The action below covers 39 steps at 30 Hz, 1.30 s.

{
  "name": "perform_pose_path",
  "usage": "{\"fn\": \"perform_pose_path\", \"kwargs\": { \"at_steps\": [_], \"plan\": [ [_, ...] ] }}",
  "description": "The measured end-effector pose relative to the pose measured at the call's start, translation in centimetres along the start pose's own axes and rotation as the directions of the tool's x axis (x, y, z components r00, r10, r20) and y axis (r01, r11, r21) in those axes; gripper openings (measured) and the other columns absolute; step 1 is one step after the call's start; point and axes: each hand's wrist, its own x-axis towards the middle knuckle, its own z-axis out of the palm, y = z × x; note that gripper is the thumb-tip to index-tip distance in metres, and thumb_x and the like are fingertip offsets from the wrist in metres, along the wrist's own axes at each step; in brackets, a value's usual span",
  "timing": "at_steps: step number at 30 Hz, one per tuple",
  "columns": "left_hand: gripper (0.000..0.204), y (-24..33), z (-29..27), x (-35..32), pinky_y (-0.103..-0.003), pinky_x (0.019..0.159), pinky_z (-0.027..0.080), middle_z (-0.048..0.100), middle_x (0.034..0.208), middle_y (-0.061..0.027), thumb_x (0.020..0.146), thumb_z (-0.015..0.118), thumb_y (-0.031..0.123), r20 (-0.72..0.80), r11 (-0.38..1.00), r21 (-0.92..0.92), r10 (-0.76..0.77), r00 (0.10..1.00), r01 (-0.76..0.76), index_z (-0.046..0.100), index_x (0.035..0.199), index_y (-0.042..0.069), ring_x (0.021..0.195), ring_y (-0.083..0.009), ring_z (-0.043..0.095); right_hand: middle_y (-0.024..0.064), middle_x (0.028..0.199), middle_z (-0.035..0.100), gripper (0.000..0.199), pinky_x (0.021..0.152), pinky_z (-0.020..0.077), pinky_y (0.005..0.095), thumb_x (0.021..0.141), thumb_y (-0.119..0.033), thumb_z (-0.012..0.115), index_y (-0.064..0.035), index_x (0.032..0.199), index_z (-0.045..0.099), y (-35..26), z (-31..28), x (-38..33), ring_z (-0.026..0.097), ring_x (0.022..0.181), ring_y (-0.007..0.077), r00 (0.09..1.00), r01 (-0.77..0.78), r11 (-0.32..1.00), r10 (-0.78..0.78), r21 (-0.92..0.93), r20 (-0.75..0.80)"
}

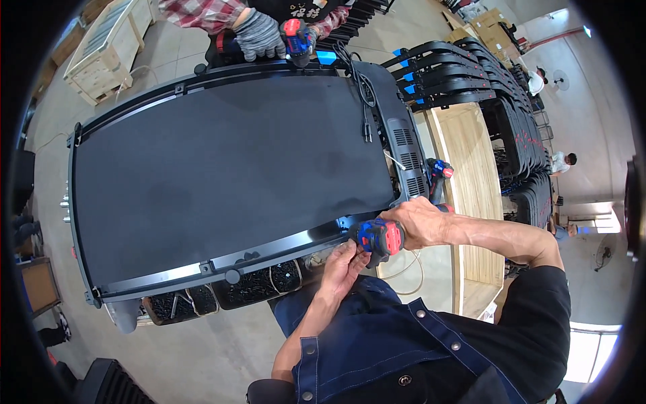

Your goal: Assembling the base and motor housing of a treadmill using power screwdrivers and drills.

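My right hand (418,221) is closed at the back of a blue, red and black cordless drill (379,237). Its fingers are partly hidden, and the drill's front faces left along the side rail (269,256) of a treadmill. Just below the drill's nose, my left hand (342,266) has its thumb and fingertips drawn together by the rail; whatever they pinch is too small or hidden to name. The treadmill's black running belt (229,168) stretches away to the left. Beyond my right hand is the vented black motor cover (406,151).
Across the treadmill, a co-worker's gloved hand (259,35) is beside another cordless drill (296,42). A third drill (439,170) rests by the motor cover. A power cord (363,87) lies on the belt. Screw bins (259,283) sit below the rail; a wooden crate (478,202) stands right.
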Motion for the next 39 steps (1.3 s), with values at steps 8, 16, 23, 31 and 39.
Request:
{"fn": "perform_pose_path", "kwargs": {
  "at_steps": [8, 16, 23, 31, 39],
  "plan": [
    [0.033, 0.3, 0.7, -1.2, -0.032, 0.085, 0.061, 0.072, 0.107, -0.0123, 0.102, 0.066, 0.03, 0.018, 0.976, 0.217, -0.035, 0.999, 0.03, 0.066, 0.116, -0.001, 0.096, -0.0207, 0.072, 0.0208, 0.098, 0.073, 0.049, 0.078, 0.0567, 0.0495, 0.068, -0.008, 0.073, -0.0058, 0.117, 0.07, -0.1, 0.7, 0.2, 0.07, 0.094, 0.042, 1.0, -0.001, 1.0, 0.001, -0.022, -0.016],
    [0.024, 3.3, 0.4, -7.4, -0.03, 0.076, 0.056, 0.075, 0.098, -0.0102, 0.101, 0.065, 0.019, -0.003, 0.48, 0.866, 0.288, 0.957, -0.142, 0.071, 0.114, 0.0, 0.086, -0.0141, 0.069, 0.0169, 0.112, 0.068, 0.059, 0.08, 0.0546, 0.05, 0.073, -0.011, 0.072, -0.009, 0.131, 0.065, -1.1, -0.6, -4.3, 0.068, 0.1, 0.0411, 0.993, 0.105, 0.994, -0.107, -0.042, -0.043],
    [0.012, 8.0, 7.0, -2.5, -0.041, 0.072, 0.053, 0.064, 0.092, -0.0099, 0.087, 0.074, 0.011, 0.739, -0.679, 0.648, 0.451, 0.5, -0.345, 0.071, 0.097, 0.005, 0.087, -0.0308, 0.065, 0.0239, 0.097, 0.072, 0.046, 0.085, 0.0539, 0.0503, 0.081, -0.019, 0.073, -0.007, 0.124, 0.062, -2.0, 12.4, -7.4, 0.067, 0.095, 0.0454, 0.99, -0.092, 0.847, 0.132, 0.523, -0.04],
    [0.006, 9.7, 6.7, 1.9, -0.039, 0.073, 0.052, 0.055, 0.087, -0.0071, 0.081, 0.068, 0.006, 0.843, -0.882, 0.23, -0.031, 0.537, -0.411, 0.066, 0.087, 0.006, 0.086, -0.0256, 0.06, 0.025, 0.088, 0.07, 0.04, 0.079, 0.0538, 0.0503, 0.078, -0.028, 0.077, -0.0031, 0.106, 0.065, -3.8, 22.7, -8.9, 0.068, 0.086, 0.0452, 0.933, -0.263, 0.72, 0.359, 0.642, -0.02],
    [0.003, 10.7, 7.7, 1.0, -0.041, 0.073, 0.048, 0.056, 0.087, -0.0066, 0.085, 0.068, 0.009, 0.8, -0.896, 0.228, -0.051, 0.598, -0.38, 0.066, 0.087, 0.007, 0.088, -0.0274, 0.058, 0.0258, 0.097, 0.072, 0.056, 0.084, 0.0539, 0.0508, 0.078, -0.041, 0.077, -0.0037, 0.118, 0.064, -4.4, 26.1, -3.8, 0.07, 0.097, 0.0432, 0.871, -0.362, 0.596, 0.491, 0.716, 0.031]
  ]
}}
